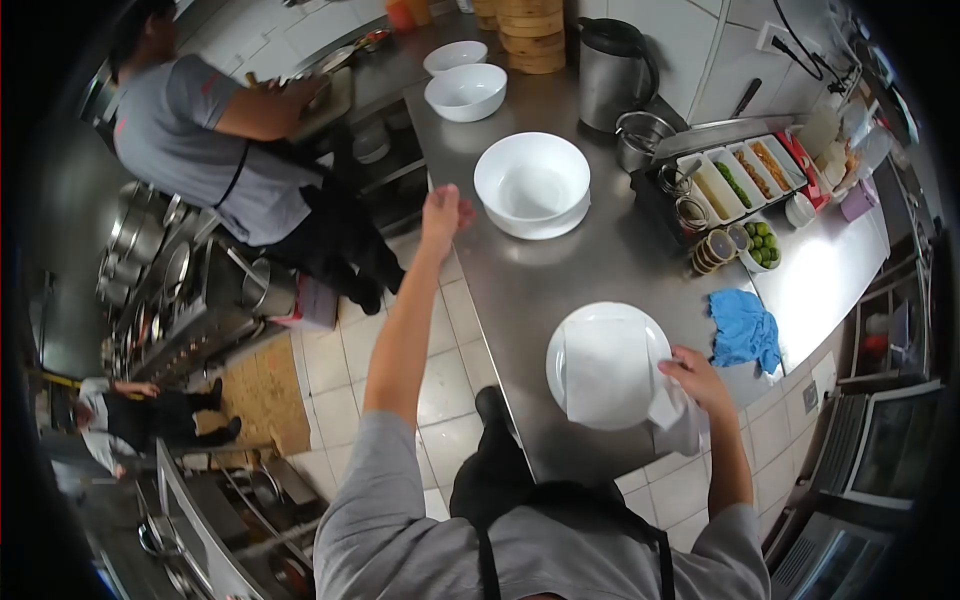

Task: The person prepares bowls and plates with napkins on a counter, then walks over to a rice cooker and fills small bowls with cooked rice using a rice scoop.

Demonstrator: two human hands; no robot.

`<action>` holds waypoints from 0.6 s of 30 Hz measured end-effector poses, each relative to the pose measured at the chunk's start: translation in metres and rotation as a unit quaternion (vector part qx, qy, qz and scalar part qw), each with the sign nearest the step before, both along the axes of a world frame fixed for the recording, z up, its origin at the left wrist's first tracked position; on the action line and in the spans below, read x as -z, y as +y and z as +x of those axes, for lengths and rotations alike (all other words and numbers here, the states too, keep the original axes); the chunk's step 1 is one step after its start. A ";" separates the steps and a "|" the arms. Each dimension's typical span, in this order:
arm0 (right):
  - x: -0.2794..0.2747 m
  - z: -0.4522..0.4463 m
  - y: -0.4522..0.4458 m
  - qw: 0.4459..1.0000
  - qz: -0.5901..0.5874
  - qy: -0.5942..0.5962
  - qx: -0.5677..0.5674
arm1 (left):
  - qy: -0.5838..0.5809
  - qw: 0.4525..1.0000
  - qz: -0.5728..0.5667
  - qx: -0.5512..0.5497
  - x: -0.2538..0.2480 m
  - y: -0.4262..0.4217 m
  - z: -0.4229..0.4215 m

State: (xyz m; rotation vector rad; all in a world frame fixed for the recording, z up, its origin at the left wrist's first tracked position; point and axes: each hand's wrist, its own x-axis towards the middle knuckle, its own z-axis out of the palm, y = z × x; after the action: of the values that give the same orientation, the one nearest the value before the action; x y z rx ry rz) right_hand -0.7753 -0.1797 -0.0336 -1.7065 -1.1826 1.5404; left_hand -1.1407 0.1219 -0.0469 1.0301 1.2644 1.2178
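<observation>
The person's right hand [703, 383] grasps a bunched white cloth [682, 418] at the right side of a round white plate [556, 365]; whether the fingers also touch the rim cannot be told. The plate sits toward the near end of the steel table [510, 275], inside the near edge, with a folded white sheet [607, 370] laid flat across it. The gathered cloth hangs from the hand to the near right of the plate.

The left hand [447, 213] is raised by the table's left edge, fingers curled in a loose clench, nothing visible in it. Just to its right stands a large white bowl [532, 185], its base within another white dish [548, 230]. Bare steel runs between this pair and the plate, giving the widest open room; a narrower strip separates the bowl from the black-sided rack [665, 205] of filled white trays on the right.

Beyond the large bowl, two smaller white bowls [466, 95] stand near the table's far left. A steel jug [605, 90] stands far right of them. A crumpled blue cloth [742, 328] lies close to the near right edge. Tiled floor [440, 370] opens left of the table, and a co-worker [210, 130] stands farther left, facing another counter.
</observation>
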 end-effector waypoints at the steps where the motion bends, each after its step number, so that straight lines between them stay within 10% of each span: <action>1: -0.016 -0.008 -0.003 1.000 -0.019 0.016 0.009 | -0.033 0.999 -0.016 0.009 0.004 0.040 -0.006; 10: -0.019 -0.153 0.007 0.953 -0.067 0.187 0.230 | -0.014 0.991 -0.112 0.066 0.008 0.271 0.002; 18: 0.005 -0.302 0.158 0.949 0.005 0.226 0.221 | 0.055 0.966 -0.140 0.209 -0.011 0.312 -0.038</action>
State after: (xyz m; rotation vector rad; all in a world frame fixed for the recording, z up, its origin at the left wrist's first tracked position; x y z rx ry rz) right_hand -1.0773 -0.0216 -0.0388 -1.3812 -0.5286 1.5165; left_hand -1.1783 0.4339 -0.0360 1.0952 1.1863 0.6474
